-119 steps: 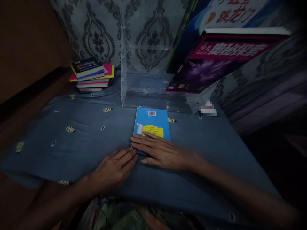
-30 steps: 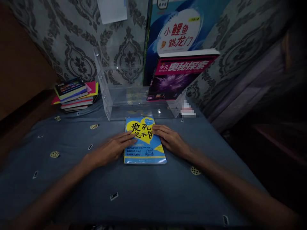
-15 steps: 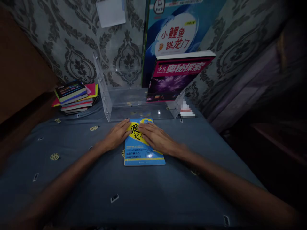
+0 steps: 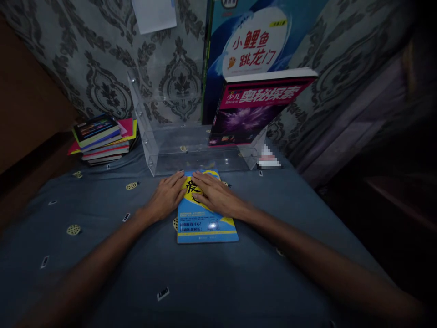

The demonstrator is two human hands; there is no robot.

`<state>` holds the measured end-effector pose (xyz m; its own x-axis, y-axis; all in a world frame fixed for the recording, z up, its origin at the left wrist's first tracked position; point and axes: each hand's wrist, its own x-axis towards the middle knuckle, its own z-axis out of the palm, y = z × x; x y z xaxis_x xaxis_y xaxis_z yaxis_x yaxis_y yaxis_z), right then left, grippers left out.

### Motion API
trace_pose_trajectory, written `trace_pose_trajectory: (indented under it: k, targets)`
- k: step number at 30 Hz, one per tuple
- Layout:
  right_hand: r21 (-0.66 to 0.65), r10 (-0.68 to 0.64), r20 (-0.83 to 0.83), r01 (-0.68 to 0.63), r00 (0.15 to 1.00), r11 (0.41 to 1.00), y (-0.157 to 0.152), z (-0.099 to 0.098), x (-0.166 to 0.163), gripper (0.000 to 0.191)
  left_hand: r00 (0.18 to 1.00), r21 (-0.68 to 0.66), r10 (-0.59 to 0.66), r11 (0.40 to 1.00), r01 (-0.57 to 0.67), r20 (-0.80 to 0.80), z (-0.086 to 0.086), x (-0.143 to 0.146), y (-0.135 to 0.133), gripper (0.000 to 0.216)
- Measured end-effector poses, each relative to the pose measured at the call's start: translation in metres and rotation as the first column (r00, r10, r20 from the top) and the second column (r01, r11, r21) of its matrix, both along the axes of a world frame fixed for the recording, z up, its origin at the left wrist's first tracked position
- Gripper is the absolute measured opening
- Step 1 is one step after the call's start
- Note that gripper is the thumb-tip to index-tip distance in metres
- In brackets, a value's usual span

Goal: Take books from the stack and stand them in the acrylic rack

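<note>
A blue and yellow book (image 4: 205, 225) with black Chinese lettering lies face up on the dark blue cloth, close to the front of a clear acrylic rack (image 4: 201, 159). My left hand (image 4: 167, 196) rests at its left edge, fingers extended onto the cover's upper left. Across the upper cover lies my right hand (image 4: 216, 193), flat with its fingers stretched out and pointing up and left. Part of the title is hidden under the right hand. Both hands are open and touch the book without gripping it.
The rack holds a purple-pink book (image 4: 252, 109) and, behind it, a large blue book (image 4: 252, 41), both at its right. To the left stands a stack of books (image 4: 104, 139). A white paper (image 4: 155, 16) hangs on the patterned wall. A blurred-out item (image 4: 269, 157) lies right of the rack.
My right hand has slid up and left over the cover, its fingers now nearer my left hand. The whole view has shifted slightly; the book stays in front of the rack.
</note>
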<state>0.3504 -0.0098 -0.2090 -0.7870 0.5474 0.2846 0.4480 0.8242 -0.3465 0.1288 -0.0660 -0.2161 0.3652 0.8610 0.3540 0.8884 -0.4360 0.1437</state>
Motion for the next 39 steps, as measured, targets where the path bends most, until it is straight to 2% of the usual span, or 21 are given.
trace_pose_trajectory:
  k: [4,9,17,24,32,39]
  targets:
    - [-0.032,-0.049,-0.019,0.049,0.999,0.998,0.008,-0.005,0.014,0.053,1.0,-0.008,-0.002,1.0,0.002,0.005,-0.001,0.0,-0.001,0.044]
    - [0.003,-0.111,-0.148,0.113,0.983,0.994,0.017,-0.013,0.031,0.04,1.0,-0.023,0.0,1.0,0.0,-0.008,0.002,0.0,-0.001,0.045]
    - [-0.002,-0.151,-0.274,0.157,0.95,0.988,0.022,-0.013,0.038,0.033,0.992,-0.045,0.021,0.999,-0.026,-0.126,0.017,0.008,-0.001,0.04]
    - [-0.049,-0.181,-0.327,0.174,0.928,0.984,0.024,-0.014,0.04,0.032,0.991,-0.148,-0.106,0.984,0.094,-0.075,0.017,0.016,0.016,0.051]
    - [-0.147,-0.18,-0.338,0.137,0.924,0.98,0.023,-0.015,0.047,0.034,0.985,-0.122,-0.17,0.978,0.167,-0.009,0.022,0.019,0.028,0.041]
    - [-0.19,-0.157,-0.336,0.097,0.929,0.977,0.019,-0.019,0.057,0.036,0.973,-0.104,-0.23,0.967,0.231,0.022,0.017,0.03,0.033,0.042]
